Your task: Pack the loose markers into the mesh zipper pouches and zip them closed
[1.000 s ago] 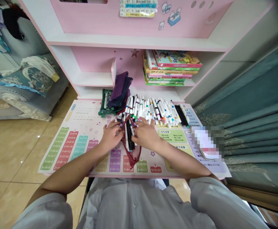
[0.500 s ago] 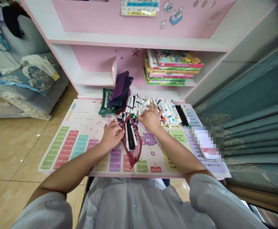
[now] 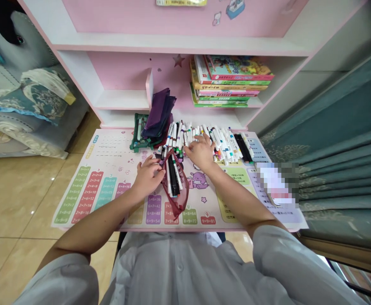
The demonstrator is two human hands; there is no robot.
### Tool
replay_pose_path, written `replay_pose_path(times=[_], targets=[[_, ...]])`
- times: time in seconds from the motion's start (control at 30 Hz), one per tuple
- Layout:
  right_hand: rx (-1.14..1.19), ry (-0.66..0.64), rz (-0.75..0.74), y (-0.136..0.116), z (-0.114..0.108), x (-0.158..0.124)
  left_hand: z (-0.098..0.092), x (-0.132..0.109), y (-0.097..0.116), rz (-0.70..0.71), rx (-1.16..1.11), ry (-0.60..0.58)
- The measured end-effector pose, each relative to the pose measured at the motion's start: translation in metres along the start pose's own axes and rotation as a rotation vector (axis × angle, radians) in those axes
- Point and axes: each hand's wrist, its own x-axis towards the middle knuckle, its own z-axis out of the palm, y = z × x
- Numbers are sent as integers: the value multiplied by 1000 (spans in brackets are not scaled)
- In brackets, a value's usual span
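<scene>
Head view: left hand [image 3: 147, 178], fingers curled at the edge of a red mesh pencil pouch [image 3: 176, 190], grip unclear. The pouch, holding markers, lies on a multiplication-table desk mat [image 3: 109, 169]. Right hand [image 3: 201, 152], open, rests on loose felt-tip markers [image 3: 225, 146].

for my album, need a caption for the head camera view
Head view: left hand beside a red mesh pouch of markers, right hand on a heap of markers, over a times-table desk mat.
</scene>
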Motion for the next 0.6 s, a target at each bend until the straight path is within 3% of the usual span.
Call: replay_pose_path(times=[0.3,0.5,0.6], targets=[[-48,1,-25,-9,-24,-12,0,1,2,-5,6,-7],[-18,141,-208,-23,-59,-49,1,1,0,4,4,-1],[4,140,-321,-27,-77,-73,1,1,1,8,8,3]])
